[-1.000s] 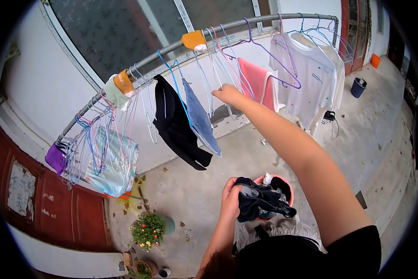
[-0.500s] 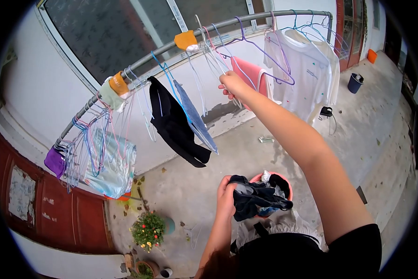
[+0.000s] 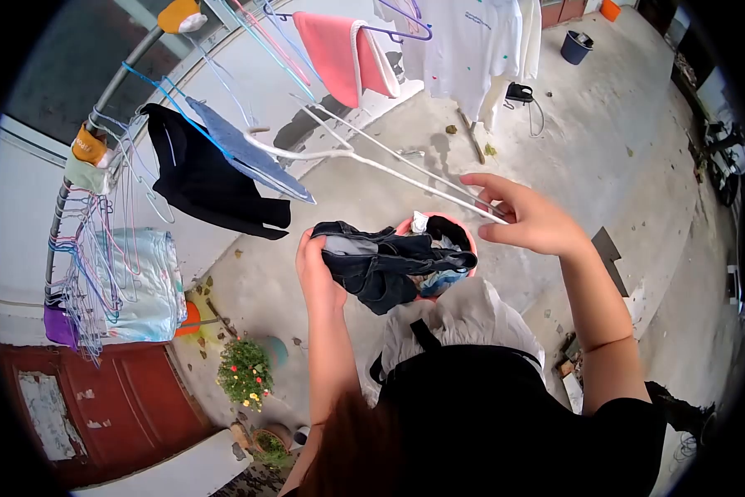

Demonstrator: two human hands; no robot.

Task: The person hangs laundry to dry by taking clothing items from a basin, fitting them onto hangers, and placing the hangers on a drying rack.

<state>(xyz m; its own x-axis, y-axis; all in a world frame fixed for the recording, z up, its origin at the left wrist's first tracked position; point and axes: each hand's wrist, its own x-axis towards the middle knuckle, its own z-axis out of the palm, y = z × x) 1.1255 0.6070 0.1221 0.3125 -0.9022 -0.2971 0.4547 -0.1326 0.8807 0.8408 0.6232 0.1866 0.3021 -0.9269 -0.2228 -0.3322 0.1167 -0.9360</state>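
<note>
The left hand [image 3: 318, 269] was clamped on the dark jeans [image 3: 380, 277] at the waist edge. The jeans hung in front of the body, partly covering the pink basin [image 3: 474, 240] in view. The right hand [image 3: 530, 219], apart from the left, gripped one end of the white hanger [image 3: 349, 152], its hook pointing toward the black garment [image 3: 198, 178].

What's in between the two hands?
The head view shows the dark denim garment that the left hand holds, then the pink tub; the white hanger slants from the right hand.
</note>
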